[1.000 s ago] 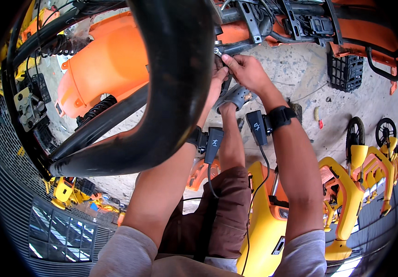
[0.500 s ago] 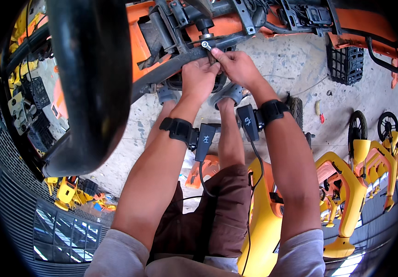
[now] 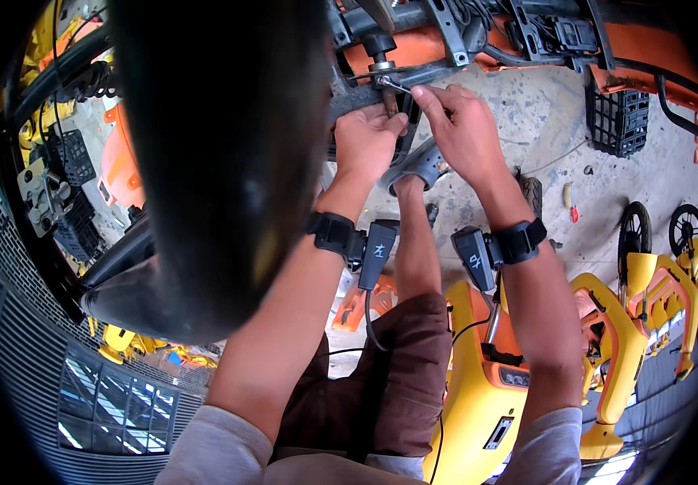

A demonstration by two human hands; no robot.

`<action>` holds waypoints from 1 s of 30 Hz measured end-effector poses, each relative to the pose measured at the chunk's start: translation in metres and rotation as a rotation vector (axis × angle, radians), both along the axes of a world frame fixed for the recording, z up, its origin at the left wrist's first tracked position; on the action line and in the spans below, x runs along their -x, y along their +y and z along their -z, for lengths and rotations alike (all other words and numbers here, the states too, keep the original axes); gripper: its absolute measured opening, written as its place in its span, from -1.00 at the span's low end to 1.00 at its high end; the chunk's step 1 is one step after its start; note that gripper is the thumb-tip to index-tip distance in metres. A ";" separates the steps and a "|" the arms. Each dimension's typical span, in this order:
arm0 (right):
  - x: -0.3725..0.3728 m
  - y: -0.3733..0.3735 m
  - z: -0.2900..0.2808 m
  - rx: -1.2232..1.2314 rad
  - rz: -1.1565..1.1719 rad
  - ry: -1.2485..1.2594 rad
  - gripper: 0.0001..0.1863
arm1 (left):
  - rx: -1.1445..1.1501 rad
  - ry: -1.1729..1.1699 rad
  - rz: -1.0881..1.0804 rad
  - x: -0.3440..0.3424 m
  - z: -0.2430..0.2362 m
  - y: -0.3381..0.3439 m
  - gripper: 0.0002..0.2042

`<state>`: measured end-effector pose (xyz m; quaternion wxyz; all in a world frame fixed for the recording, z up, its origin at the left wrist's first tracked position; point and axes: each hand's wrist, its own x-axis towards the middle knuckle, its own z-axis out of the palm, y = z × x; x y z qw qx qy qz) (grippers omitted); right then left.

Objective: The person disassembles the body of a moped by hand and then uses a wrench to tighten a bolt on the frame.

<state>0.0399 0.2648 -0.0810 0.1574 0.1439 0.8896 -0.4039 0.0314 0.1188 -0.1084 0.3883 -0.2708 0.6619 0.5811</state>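
Observation:
My right hand is closed on the handle of a small metal wrench. The wrench's bright head rests against the vehicle frame, just below a black round knob on a metal stem. Close beside it, my left hand has thumb and fingers pinched around a brownish rod-like part that runs up toward the wrench head. What its lower end joins is hidden by the fingers. Both hands work at the underside edge of an orange and dark metal vehicle frame.
A large black curved tube fills the near left and covers part of my left forearm. A black plastic crate stands on the concrete floor at right. Yellow vehicle bodies and loose wheels lie at lower right.
My right hand has drawn back to the right along the wrench, baring more of its handle. The view has shifted, and the black tube now covers more. My left hand keeps its pinch.

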 end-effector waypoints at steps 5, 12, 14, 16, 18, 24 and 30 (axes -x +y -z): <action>0.005 -0.007 -0.005 0.110 0.122 -0.143 -0.71 | 0.017 0.010 -0.012 0.000 0.002 0.000 -0.74; 0.010 -0.003 0.009 0.241 0.133 -0.373 -0.66 | 0.044 0.026 -0.033 -0.002 0.006 0.001 -0.74; 0.008 -0.003 0.012 0.297 0.158 -0.388 -0.63 | 0.055 0.028 -0.009 -0.003 0.006 0.000 -0.74; 0.000 -0.010 0.019 0.393 0.221 -0.416 -0.61 | 0.058 0.056 -0.019 -0.005 0.011 -0.001 -0.75; -0.007 -0.021 0.022 0.521 0.317 -0.456 -0.56 | 0.061 0.069 -0.014 -0.004 0.012 0.001 -0.75; 0.004 -0.016 0.009 0.507 0.290 -0.641 -0.49 | 0.076 0.032 0.091 0.004 -0.001 -0.003 -0.75; 0.008 -0.017 0.001 0.513 0.300 -0.732 -0.46 | 0.123 0.035 0.086 0.004 -0.003 0.000 -0.78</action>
